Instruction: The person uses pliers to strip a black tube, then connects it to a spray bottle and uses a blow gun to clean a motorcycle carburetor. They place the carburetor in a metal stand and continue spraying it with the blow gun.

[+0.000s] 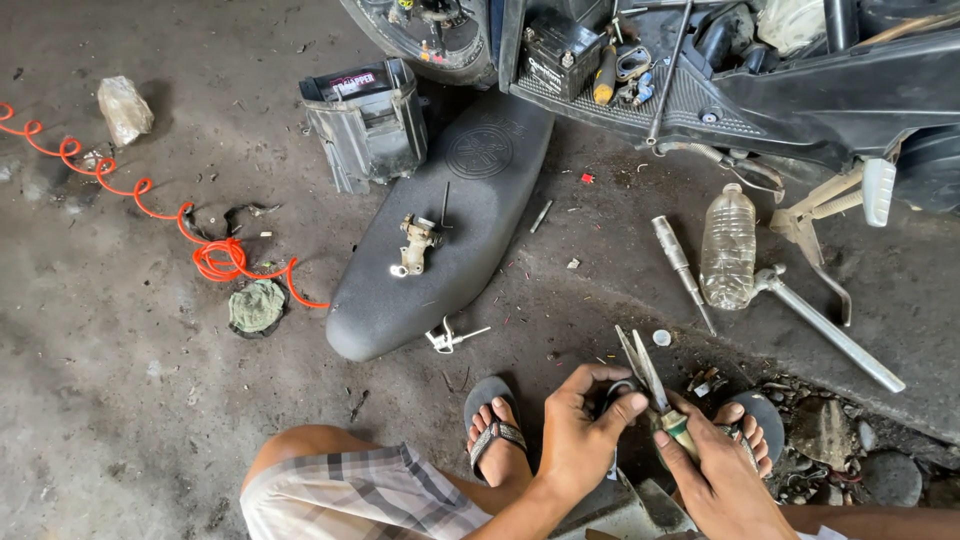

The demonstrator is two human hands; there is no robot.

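The right hand (715, 470) grips the handle of the pliers (645, 375); the left hand (580, 425) closes its fingers around a small dark part beside the blades.

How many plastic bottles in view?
1: a clear plastic bottle lying on the concrete right of the scooter seat, below the scooter. Others may be hidden behind it.

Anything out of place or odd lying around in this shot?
Yes. The scooter seat lies detached on the concrete floor, with a small metal part resting on it. A plastic bottle lies tipped on its side beside loose tools.
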